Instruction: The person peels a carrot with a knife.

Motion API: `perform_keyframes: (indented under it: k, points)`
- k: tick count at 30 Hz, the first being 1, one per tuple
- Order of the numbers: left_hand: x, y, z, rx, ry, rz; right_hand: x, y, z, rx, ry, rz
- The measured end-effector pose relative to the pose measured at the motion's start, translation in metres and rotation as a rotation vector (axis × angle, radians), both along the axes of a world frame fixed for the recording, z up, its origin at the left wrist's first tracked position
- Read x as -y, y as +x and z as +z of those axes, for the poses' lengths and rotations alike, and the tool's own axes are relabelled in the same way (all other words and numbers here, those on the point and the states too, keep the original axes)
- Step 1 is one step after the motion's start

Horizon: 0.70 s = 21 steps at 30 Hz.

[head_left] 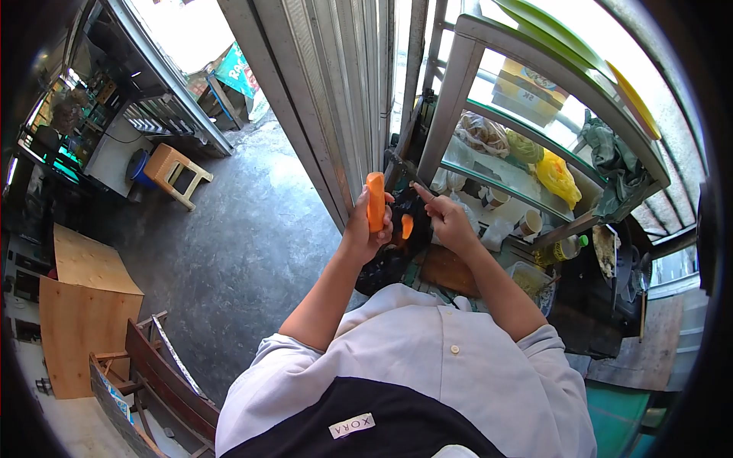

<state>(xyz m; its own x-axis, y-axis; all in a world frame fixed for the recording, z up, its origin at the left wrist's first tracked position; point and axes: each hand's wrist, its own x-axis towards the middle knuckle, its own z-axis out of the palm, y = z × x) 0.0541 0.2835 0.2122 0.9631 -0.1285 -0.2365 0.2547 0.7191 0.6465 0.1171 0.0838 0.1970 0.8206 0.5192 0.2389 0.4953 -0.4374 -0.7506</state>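
Note:
An orange carrot [376, 202] stands nearly upright in my left hand [368, 229], whose fingers are wrapped round its lower part. To its right is my right hand [449, 219], closed, with a finger stretched toward the upper left; what it holds is too small to make out. Between and below the hands lies an orange piece [407, 227] over a black plastic bag [389, 269]. A brown wooden board [449, 271] is just below my right hand.
At the right stands a glass-shelved cabinet [458, 76] with bags and cups. A bottle [563, 250] and a plastic container [532, 281] are nearby. Metal folding panels [321, 91] rise ahead. Farther left are an orange stool [174, 172] and a wooden box [84, 328].

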Motion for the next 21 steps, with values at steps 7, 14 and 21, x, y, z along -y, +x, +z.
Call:
perform_keyframes:
  k: [7,14,21]
  points:
    - [0.002,0.01,-0.008,0.006,-0.075,-0.099,-0.007,-0.028,0.055,-0.263,0.177,0.108]
    - [0.025,0.017,0.02,-0.265,-0.136,0.085,-0.006,-0.048,0.089,-0.115,-0.029,0.254]
    - [0.027,0.013,0.016,0.138,-0.054,-0.113,0.004,-0.045,0.091,-0.111,-0.057,0.191]
